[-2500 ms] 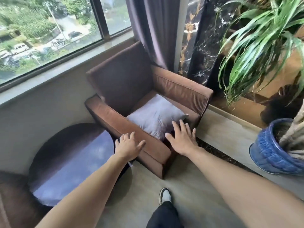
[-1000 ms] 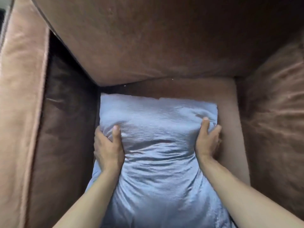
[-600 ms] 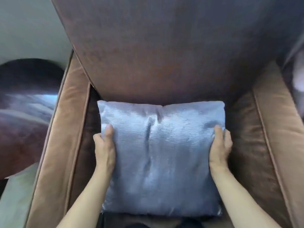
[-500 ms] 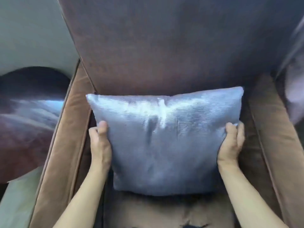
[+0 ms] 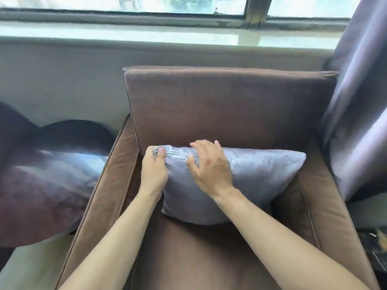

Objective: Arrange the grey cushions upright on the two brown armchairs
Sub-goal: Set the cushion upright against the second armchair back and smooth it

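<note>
Cushion [image 5: 251,181] now upright against armchair [image 5: 219,105] backrest; left hand [image 5: 154,174] pinches its corner, right hand [image 5: 210,170] fingers spread, released.

A lounge corner of a home: 1 brown armchair [image 5: 219,114] beneath a window [image 5: 188,5], purple curtain [image 5: 360,114] alongside, glossy round side table [image 5: 48,174].

No legible text, apparently.

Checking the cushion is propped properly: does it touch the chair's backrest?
Touching. The head view shows the cushion upright, its top edge pressed against the backrest with no gap.
</note>
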`<action>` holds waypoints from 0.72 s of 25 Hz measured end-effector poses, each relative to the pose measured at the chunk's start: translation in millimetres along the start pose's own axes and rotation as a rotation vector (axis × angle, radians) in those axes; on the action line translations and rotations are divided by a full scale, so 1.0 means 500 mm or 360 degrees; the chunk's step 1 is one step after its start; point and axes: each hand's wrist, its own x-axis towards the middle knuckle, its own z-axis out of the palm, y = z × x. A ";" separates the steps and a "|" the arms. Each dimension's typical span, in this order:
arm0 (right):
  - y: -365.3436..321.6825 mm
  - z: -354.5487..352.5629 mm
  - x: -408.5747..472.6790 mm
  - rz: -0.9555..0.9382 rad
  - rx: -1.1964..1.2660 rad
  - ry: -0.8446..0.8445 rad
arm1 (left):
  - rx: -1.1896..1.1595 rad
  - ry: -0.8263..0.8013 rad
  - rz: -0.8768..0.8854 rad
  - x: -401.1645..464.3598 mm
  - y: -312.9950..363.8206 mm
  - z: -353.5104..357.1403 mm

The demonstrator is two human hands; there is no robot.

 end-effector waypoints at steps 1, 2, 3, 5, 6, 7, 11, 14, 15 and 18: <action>-0.023 0.023 0.017 0.0006 -0.0110 -0.0204 | -0.0012 -0.0044 0.0004 0.010 0.003 0.009; -0.022 0.037 0.030 -0.0010 -0.0286 -0.0333 | -0.0033 -0.0054 -0.0006 0.023 0.002 0.012; 0.002 0.040 0.038 -0.0048 -0.0464 -0.0385 | -0.0066 -0.0028 -0.0037 0.037 -0.002 0.009; 0.086 0.013 0.039 -0.0149 -0.0793 -0.0436 | -0.0117 0.0054 -0.0142 0.063 -0.015 -0.001; 0.135 -0.010 0.032 -0.0158 -0.0955 -0.0499 | -0.0101 0.0075 -0.0197 0.071 -0.026 -0.004; 0.185 -0.038 0.025 -0.0093 -0.1089 -0.0562 | -0.0055 0.0081 -0.0219 0.075 -0.036 -0.004; 0.311 -0.152 0.011 0.0408 -0.1339 -0.0461 | 0.0606 0.0163 -0.0003 0.068 -0.017 0.015; 0.275 -0.124 0.040 0.0221 -0.1212 -0.0270 | 0.1559 -0.0101 0.1172 0.036 0.016 0.078; 0.234 -0.095 0.047 0.0120 -0.1103 -0.0342 | 0.1716 -0.0398 0.1431 0.019 0.020 0.109; 0.165 -0.034 0.024 -0.0120 -0.0802 -0.0500 | 0.2180 -0.0904 0.1202 0.015 0.015 0.139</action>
